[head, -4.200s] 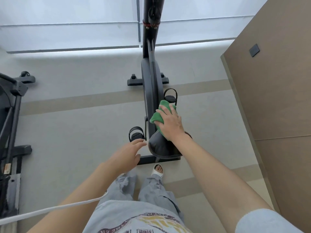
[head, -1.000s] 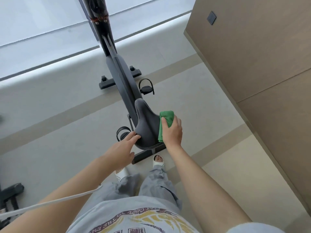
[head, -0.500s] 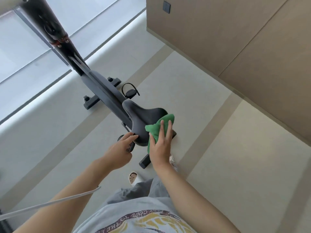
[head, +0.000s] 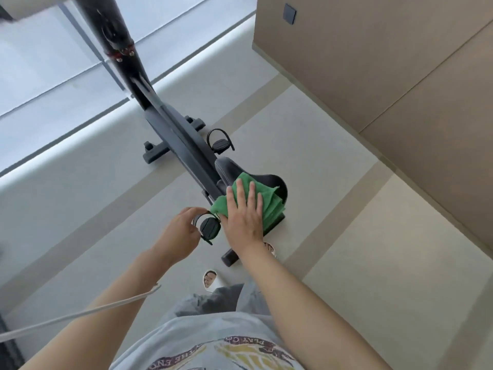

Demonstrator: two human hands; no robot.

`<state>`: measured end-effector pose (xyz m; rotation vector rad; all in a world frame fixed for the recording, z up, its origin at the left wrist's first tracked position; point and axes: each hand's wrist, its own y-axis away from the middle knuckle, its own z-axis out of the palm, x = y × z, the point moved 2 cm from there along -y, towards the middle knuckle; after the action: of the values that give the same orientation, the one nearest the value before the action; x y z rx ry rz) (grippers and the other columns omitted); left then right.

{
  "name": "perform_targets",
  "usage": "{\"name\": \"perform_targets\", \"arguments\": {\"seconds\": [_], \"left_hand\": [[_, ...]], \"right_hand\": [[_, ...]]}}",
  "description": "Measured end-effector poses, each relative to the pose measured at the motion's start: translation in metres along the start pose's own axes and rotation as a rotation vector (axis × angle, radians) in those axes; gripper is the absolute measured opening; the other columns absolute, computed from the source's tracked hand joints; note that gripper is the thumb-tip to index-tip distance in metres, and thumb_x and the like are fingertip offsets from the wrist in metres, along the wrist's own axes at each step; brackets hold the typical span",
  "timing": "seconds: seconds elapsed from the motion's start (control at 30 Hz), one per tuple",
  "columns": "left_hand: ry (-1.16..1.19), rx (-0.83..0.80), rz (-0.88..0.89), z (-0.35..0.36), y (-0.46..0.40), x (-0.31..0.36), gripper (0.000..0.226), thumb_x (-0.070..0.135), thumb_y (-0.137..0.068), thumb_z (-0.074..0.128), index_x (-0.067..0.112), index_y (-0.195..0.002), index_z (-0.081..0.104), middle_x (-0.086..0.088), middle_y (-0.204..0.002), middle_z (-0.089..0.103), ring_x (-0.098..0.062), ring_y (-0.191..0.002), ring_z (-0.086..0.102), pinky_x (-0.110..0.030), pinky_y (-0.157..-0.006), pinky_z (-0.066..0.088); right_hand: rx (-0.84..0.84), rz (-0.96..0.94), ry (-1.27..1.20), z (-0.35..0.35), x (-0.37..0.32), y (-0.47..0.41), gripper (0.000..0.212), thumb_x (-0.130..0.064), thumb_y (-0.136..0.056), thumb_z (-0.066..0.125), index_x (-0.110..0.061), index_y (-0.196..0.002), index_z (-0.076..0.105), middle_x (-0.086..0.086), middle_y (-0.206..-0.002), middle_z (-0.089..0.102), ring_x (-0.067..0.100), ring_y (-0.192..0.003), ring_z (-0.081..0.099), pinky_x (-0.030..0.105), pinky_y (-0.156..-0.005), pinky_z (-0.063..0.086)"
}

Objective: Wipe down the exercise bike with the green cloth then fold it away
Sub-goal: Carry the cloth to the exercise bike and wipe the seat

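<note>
Head view: right hand (head: 244,217) presses green cloth (head: 269,202) flat-fingered on saddle (head: 272,180); left hand (head: 178,233) loosely curled, holding nothing.

The right hand (head: 244,217) presses the cloth (head: 269,201) onto the saddle (head: 269,180).

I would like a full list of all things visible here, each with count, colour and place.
exercise bike: one, dark grey, centre, on the floor
saddle: one, black, under the cloth
green cloth: one, spread on the saddle
pedals: two, black, one on each side of the frame
wall switch: one, dark, on the brown wall, top right
cable: one, white, lower left
slippers: two, white, on the feet
left hand: by the near pedal, fingers curled, holding nothing
right hand: flat, pressing the cloth
</note>
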<state>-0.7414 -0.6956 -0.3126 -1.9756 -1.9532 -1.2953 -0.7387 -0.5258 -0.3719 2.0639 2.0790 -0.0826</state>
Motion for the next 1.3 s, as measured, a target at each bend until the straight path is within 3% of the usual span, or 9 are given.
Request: {"name": "perform_targets", "arguments": {"seconds": [0.17, 0.3, 0.47, 0.6, 0.7, 0.83, 0.97, 1.07, 1.3], "left_hand": [[0.108, 0.023, -0.036, -0.005, 0.013, -0.005, 0.057, -0.005, -0.091, 0.045, 0.024, -0.140, 0.057, 0.002, -0.145, 0.053, -0.023, -0.109, 0.065, -0.031, -0.096, 0.045], [0.147, 0.026, -0.075, -0.002, 0.028, -0.011, 0.056, -0.001, -0.095, 0.045, 0.026, -0.143, 0.054, 0.008, -0.149, 0.049, -0.021, -0.116, 0.061, -0.027, -0.098, 0.042], [0.218, 0.062, -0.151, 0.009, 0.041, -0.023, 0.054, 0.004, -0.095, 0.046, 0.030, -0.142, 0.055, 0.010, -0.146, 0.051, -0.014, -0.107, 0.062, -0.032, -0.093, 0.048], [0.209, 0.067, -0.178, 0.025, 0.051, -0.012, 0.053, 0.005, -0.095, 0.046, 0.030, -0.140, 0.056, 0.015, -0.145, 0.051, -0.009, -0.105, 0.063, -0.024, -0.084, 0.042], [0.207, 0.071, -0.181, 0.039, 0.058, 0.001, 0.052, 0.004, -0.096, 0.045, 0.030, -0.139, 0.057, 0.017, -0.145, 0.052, -0.009, -0.106, 0.062, -0.023, -0.084, 0.041], [0.263, 0.075, -0.191, 0.059, 0.065, 0.017, 0.051, 0.006, -0.096, 0.044, 0.032, -0.138, 0.058, 0.018, -0.144, 0.053, -0.006, -0.104, 0.063, -0.028, -0.091, 0.049], [0.251, 0.102, -0.192, 0.060, 0.062, 0.029, 0.050, 0.007, -0.097, 0.045, 0.032, -0.138, 0.059, 0.017, -0.140, 0.055, -0.007, -0.103, 0.063, -0.029, -0.091, 0.049], [0.233, 0.138, -0.208, 0.051, 0.054, 0.030, 0.049, 0.007, -0.097, 0.046, 0.030, -0.138, 0.059, 0.014, -0.136, 0.057, -0.008, -0.095, 0.062, -0.031, -0.090, 0.050], [0.240, 0.237, -0.184, 0.035, 0.045, 0.038, 0.048, 0.006, -0.095, 0.048, 0.027, -0.137, 0.062, 0.008, -0.133, 0.064, -0.014, -0.113, 0.063, -0.034, -0.101, 0.050]], "right_hand": [[-0.145, 0.062, 0.069, -0.011, -0.013, -0.064, 0.095, -0.053, -0.097, 0.060, -0.016, -0.167, 0.007, 0.018, -0.174, 0.007, 0.049, -0.157, 0.011, 0.064, -0.126, 0.013], [-0.160, 0.050, 0.078, -0.022, -0.018, -0.124, 0.084, -0.051, -0.090, 0.070, -0.015, -0.154, 0.031, 0.018, -0.146, 0.045, 0.040, -0.127, 0.052, 0.055, -0.101, 0.047], [-0.216, -0.016, 0.100, -0.027, -0.026, -0.141, 0.059, -0.046, -0.086, 0.074, -0.013, -0.131, 0.051, 0.014, -0.127, 0.055, 0.037, -0.112, 0.060, 0.049, -0.090, 0.052], [-0.511, -0.144, 0.174, -0.042, -0.034, -0.183, 0.050, -0.040, -0.078, 0.074, -0.020, -0.123, 0.062, 0.006, -0.123, 0.066, 0.033, -0.114, 0.064, 0.038, -0.091, 0.053], [-0.616, -0.239, 0.197, -0.045, -0.040, -0.198, 0.049, -0.041, -0.078, 0.072, -0.024, -0.122, 0.060, 0.002, -0.126, 0.066, 0.030, -0.117, 0.063, 0.036, -0.090, 0.050], [-0.415, -0.319, 0.071, -0.038, -0.019, -0.165, 0.057, -0.038, -0.082, 0.070, -0.026, -0.136, 0.056, 0.003, -0.137, 0.055, 0.035, -0.123, 0.055, 0.043, -0.094, 0.048], [-0.293, -0.467, 0.045, -0.042, 0.018, -0.115, 0.073, -0.042, -0.083, 0.072, -0.033, -0.151, 0.049, -0.007, -0.170, 0.027, 0.035, -0.156, 0.023, 0.056, -0.115, 0.036], [-0.292, -0.551, -0.017, -0.051, 0.049, -0.076, 0.074, -0.046, -0.084, 0.070, -0.033, -0.153, 0.048, -0.013, -0.171, 0.026, 0.027, -0.160, 0.016, 0.059, -0.123, 0.026], [-0.320, -0.770, 0.069, -0.046, 0.089, -0.002, 0.083, -0.049, -0.087, 0.069, -0.027, -0.160, 0.037, -0.009, -0.174, 0.017, 0.025, -0.163, 0.004, 0.055, -0.128, 0.013]]}}
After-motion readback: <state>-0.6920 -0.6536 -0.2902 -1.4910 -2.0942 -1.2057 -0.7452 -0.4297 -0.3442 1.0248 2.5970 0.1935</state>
